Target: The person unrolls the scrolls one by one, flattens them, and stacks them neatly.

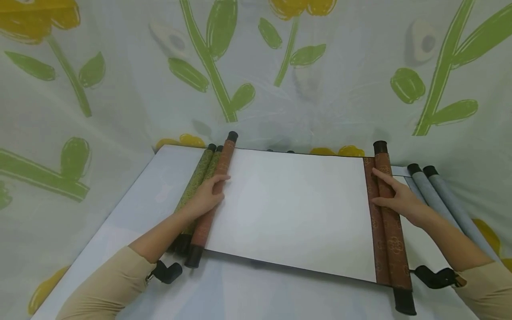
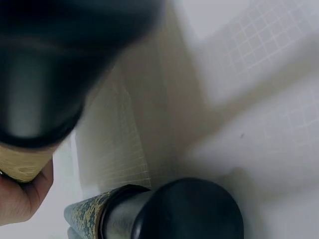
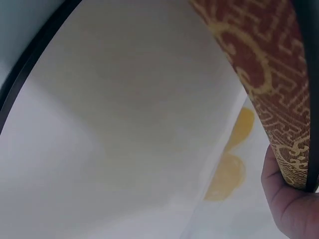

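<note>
A hanging scroll with a blank white sheet (image 1: 292, 213) lies spread between two reddish-brown patterned rollers with black end knobs. My left hand (image 1: 208, 195) grips the left roller (image 1: 206, 224) around its middle, fingers curled over its side. The right roller (image 1: 394, 242), thicker and bordered by a brown band (image 1: 378, 231), is held by my right hand (image 1: 400, 200). In the right wrist view, fingers (image 3: 284, 209) wrap round the gold-patterned brocade (image 3: 259, 59). A large black knob (image 2: 45, 74) fills the left wrist view's corner, hiding much of the left hand (image 2: 22, 199).
Green patterned scrolls (image 1: 196, 178) lie just left of the left roller. Blue-grey scrolls (image 1: 436, 195) with black knobs rest beyond the right one. Behind the white table (image 1: 136, 191) hangs a pale cloth (image 1: 132, 53) with a flower print.
</note>
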Demonstrator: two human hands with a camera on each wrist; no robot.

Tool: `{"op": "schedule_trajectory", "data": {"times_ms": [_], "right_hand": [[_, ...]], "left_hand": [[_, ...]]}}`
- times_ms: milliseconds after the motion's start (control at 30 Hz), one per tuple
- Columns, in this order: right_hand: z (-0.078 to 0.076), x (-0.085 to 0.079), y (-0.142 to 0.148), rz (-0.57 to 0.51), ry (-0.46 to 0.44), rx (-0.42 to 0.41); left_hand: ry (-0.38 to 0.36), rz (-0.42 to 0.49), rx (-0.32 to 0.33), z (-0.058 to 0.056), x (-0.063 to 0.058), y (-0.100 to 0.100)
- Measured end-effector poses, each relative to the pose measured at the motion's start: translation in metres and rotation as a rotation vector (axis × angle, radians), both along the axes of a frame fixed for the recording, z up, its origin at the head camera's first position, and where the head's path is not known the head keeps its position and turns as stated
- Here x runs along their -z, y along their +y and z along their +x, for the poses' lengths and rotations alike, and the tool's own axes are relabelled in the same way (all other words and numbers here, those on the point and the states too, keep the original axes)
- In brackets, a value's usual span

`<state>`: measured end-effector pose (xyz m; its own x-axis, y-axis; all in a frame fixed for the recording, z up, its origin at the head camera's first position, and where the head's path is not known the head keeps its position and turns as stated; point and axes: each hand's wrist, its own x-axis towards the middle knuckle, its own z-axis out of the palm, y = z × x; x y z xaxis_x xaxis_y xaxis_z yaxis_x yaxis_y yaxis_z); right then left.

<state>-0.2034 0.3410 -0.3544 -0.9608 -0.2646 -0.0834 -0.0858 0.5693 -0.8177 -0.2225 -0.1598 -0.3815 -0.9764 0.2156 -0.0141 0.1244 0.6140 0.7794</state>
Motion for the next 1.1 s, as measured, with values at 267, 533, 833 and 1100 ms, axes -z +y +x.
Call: {"op": "schedule_trajectory", "data": {"times_ms": [267, 533, 833, 1100], "right_hand": [[0.0, 0.001, 0.007, -0.023, -0.001, -0.021], [0.001, 0.001, 0.006, -0.003, 0.019, 0.047], [0.001, 0.0, 0.01, 0.044, 0.027, 0.077], [0.004, -0.003, 0.017, 0.064, 0.037, 0.081]], "left_hand": [[-0.007, -0.059, -0.004, 0.0, 0.001, 0.0], [-0.064, -0.049, -0.047, 0.003, -0.001, 0.0], [0.007, -0.04, -0.016, 0.002, -0.002, -0.002], [-0.032, -0.095, -0.025, 0.002, 0.002, -0.002]]}}
